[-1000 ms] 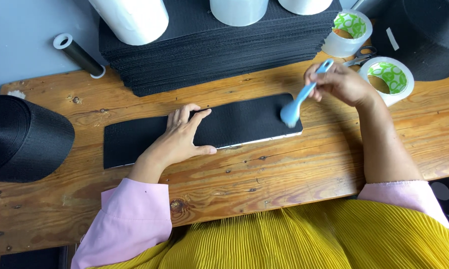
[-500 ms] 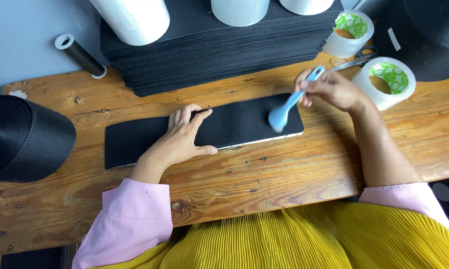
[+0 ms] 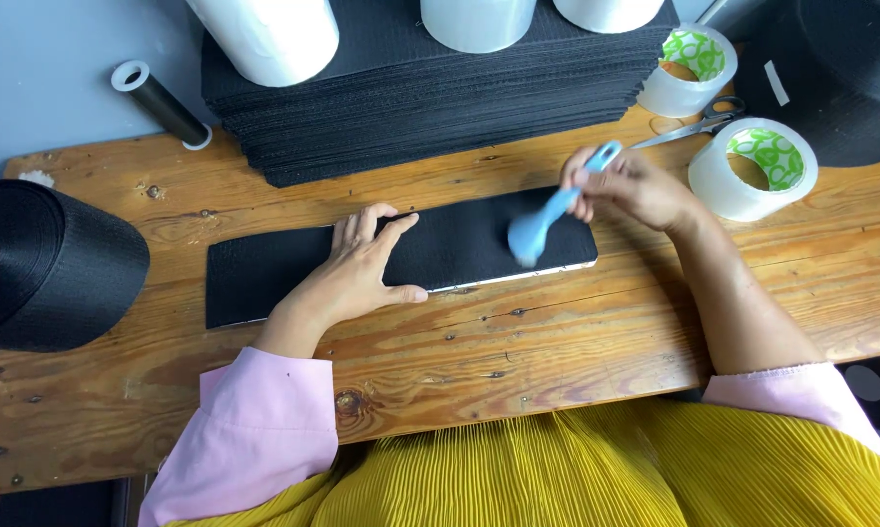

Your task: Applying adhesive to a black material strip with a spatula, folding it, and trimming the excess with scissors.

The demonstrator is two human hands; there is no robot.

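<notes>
A long black textured strip (image 3: 264, 273) with a thin white lower edge lies flat on the wooden table (image 3: 557, 332). My left hand (image 3: 357, 268) presses down on its middle, fingers spread. My right hand (image 3: 630, 187) grips the handle of a light blue brush (image 3: 547, 217), whose head rests on the right part of the strip.
A tall stack of black sheets (image 3: 440, 98) fills the back, with white rolls (image 3: 264, 34) on top. Two tape rolls (image 3: 752, 168) and scissors (image 3: 689, 127) sit at the right. A big black webbing roll (image 3: 44, 263) stands at the left, another at the far right (image 3: 840, 68).
My right hand has drawn the blue brush leftward along the strip, from its right end toward the middle. My left hand has stayed in place.
</notes>
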